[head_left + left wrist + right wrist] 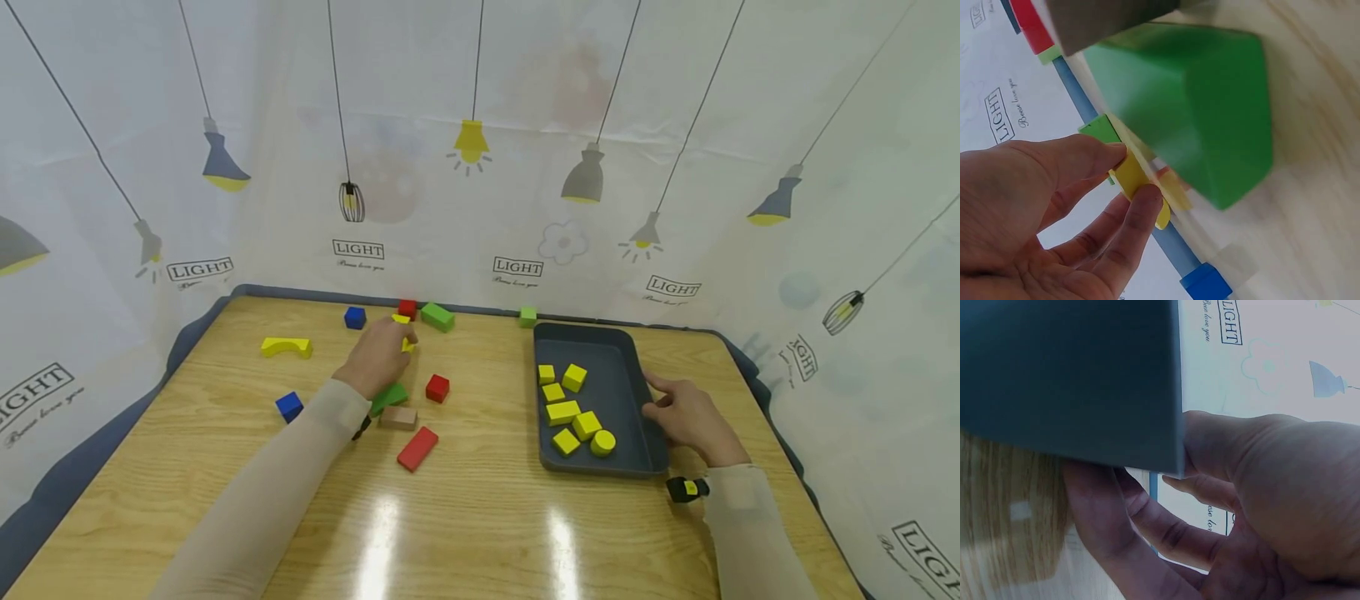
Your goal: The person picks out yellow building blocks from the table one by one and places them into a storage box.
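My left hand [377,357] is over the far left part of the table, pinching a yellow block [1132,175] between thumb and fingertips. In the head view that hand partly covers the block. A green block [1229,119] looms large beside it in the left wrist view, with a second yellow piece [1175,192] just beyond the fingertips. On the right, my right hand [693,418] grips the side of a dark grey tray [628,392], thumb at the rim and fingers under its edge. Several yellow blocks [575,377] lie in the tray, mostly along its left half.
Around the left hand lie a yellow arch [287,347], blue cubes [289,407], a red cube [437,388], a wooden block [399,418] and a red flat block [417,448]. Green blocks [438,317] stand along the back edge. A printed curtain [450,242] hangs behind the table.
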